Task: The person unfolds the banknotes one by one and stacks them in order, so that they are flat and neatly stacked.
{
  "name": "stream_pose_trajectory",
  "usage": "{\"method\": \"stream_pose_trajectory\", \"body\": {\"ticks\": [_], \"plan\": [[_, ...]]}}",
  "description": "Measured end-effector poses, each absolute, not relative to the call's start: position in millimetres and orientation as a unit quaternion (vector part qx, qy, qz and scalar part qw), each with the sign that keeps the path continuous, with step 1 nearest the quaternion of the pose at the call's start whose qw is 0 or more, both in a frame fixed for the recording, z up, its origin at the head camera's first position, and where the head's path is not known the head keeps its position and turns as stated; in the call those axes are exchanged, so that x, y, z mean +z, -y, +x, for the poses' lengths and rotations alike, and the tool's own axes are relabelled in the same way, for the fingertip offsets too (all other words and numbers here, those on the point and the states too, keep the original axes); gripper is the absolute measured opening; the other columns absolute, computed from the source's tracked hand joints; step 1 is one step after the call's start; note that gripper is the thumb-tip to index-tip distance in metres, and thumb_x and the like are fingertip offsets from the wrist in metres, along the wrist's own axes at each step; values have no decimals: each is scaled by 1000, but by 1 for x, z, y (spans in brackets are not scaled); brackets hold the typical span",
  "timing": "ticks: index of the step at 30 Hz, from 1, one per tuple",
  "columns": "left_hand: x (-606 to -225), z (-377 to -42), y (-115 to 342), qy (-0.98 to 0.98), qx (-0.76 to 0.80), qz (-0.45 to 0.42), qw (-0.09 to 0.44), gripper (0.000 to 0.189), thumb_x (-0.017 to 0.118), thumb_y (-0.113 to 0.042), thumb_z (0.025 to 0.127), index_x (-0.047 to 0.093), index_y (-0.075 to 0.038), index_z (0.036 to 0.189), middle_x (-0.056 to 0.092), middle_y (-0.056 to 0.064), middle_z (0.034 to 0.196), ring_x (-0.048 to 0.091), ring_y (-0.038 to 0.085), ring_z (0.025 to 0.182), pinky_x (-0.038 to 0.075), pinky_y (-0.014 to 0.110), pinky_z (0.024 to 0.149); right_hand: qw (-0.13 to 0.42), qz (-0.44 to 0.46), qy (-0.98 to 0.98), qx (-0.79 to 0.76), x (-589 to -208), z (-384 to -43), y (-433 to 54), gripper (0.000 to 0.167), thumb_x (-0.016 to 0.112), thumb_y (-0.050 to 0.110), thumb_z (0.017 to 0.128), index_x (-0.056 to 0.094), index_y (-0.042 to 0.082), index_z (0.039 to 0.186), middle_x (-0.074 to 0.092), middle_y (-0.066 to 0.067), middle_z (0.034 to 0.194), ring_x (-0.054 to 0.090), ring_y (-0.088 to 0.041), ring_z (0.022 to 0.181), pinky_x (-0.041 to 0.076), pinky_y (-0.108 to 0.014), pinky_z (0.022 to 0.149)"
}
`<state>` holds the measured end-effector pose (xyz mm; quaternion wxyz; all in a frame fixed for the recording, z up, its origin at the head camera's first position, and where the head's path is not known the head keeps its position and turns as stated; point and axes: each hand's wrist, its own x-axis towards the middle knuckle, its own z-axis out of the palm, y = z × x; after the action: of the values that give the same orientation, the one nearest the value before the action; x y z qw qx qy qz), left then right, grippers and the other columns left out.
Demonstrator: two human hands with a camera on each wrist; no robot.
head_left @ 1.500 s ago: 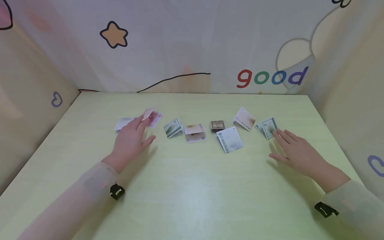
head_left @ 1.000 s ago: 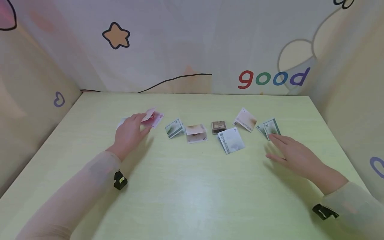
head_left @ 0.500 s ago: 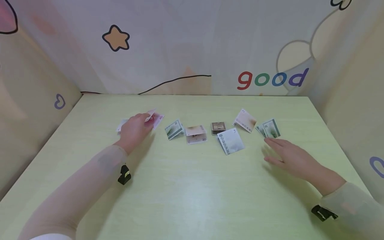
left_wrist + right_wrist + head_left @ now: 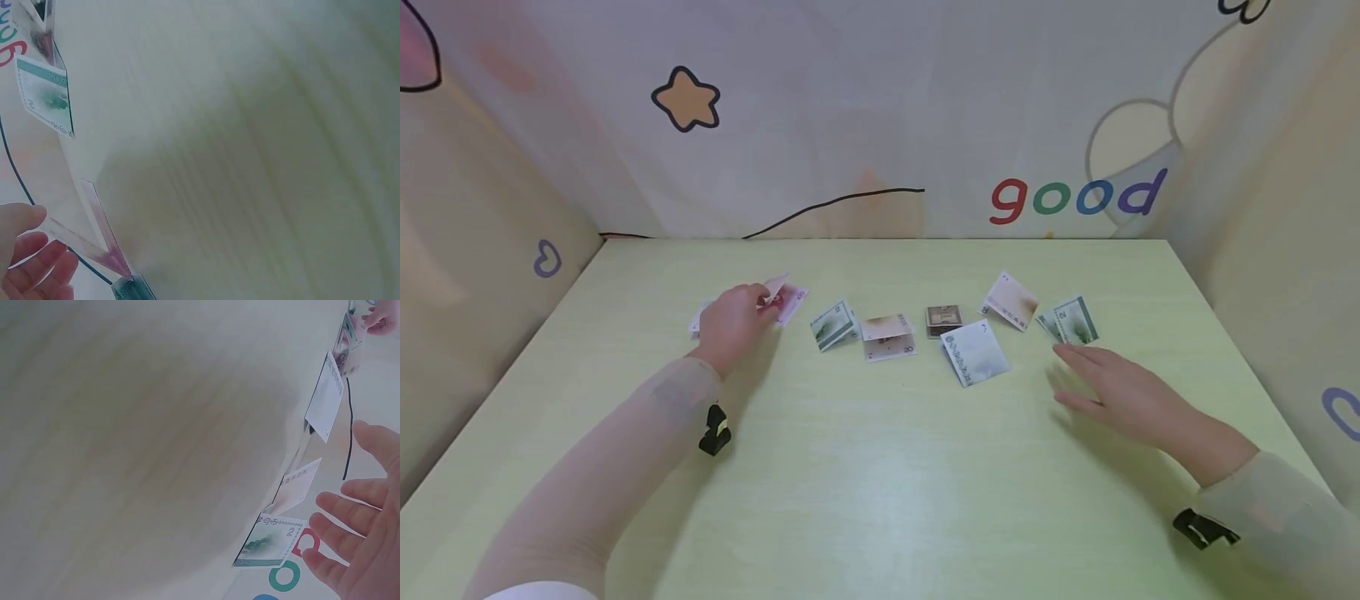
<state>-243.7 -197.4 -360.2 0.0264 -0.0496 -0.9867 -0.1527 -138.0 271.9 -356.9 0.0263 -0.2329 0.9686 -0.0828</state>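
My left hand (image 4: 730, 325) pinches the raised flap of a folded pink banknote (image 4: 793, 302) at the table's left. In the left wrist view, the thumb and fingertips hold the free end of that flap, and the note stands partly unfolded in a V. A pale folded note (image 4: 698, 318) lies partly hidden behind this hand. At the right, my right hand (image 4: 1127, 396) hovers with relaxed, spread fingers just in front of a folded green banknote (image 4: 1077, 321). The right wrist view shows nothing in its fingers, and the green note (image 4: 269, 540) marked 2 beside them.
Between the hands lie a green folded note (image 4: 833, 325), a brownish one (image 4: 889, 337), a small dark brown folded note (image 4: 943, 318), a pale blue-grey one (image 4: 977, 354) and a pinkish one (image 4: 1012, 300). A printed cloth wall (image 4: 820, 108) stands behind the table (image 4: 865, 467).
My left hand has closed from loosely extended fingers into a pinch on the pink banknote's flap. My right hand has drawn slightly back and left, away from the green note.
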Motion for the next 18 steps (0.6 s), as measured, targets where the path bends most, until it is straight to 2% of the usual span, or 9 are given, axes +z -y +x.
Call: {"method": "stream_pose_trajectory", "body": {"ticks": [10, 13, 18], "plan": [[-361, -250, 202, 990, -128, -51, 41, 31, 59, -25, 92, 64, 0, 110, 66, 15, 101, 61, 27, 86, 50, 43, 70, 26, -239, -967, -89, -357, -136, -274, 66, 62, 33, 89, 39, -4, 138, 45, -27, 133, 42, -44, 121, 37, -56, 95], [-362, -253, 203, 992, -109, -60, 36, 29, 59, -25, 92, 65, -1, 107, 66, 13, 94, 58, 25, 78, 48, 40, 64, 24, -241, -966, -93, -356, -136, -275, 66, 63, 33, 89, 39, -4, 138, 45, -27, 133, 43, -43, 120, 38, -56, 94], [-366, -255, 202, 991, -59, -94, 82, 16, 58, -14, 91, 68, -2, 93, 65, 12, 81, 54, 23, 65, 48, 39, 55, 18, -247, -964, -94, -357, -135, -275, 65, 62, 33, 90, 39, -5, 137, 46, -28, 132, 43, -43, 120, 37, -56, 95]]}}
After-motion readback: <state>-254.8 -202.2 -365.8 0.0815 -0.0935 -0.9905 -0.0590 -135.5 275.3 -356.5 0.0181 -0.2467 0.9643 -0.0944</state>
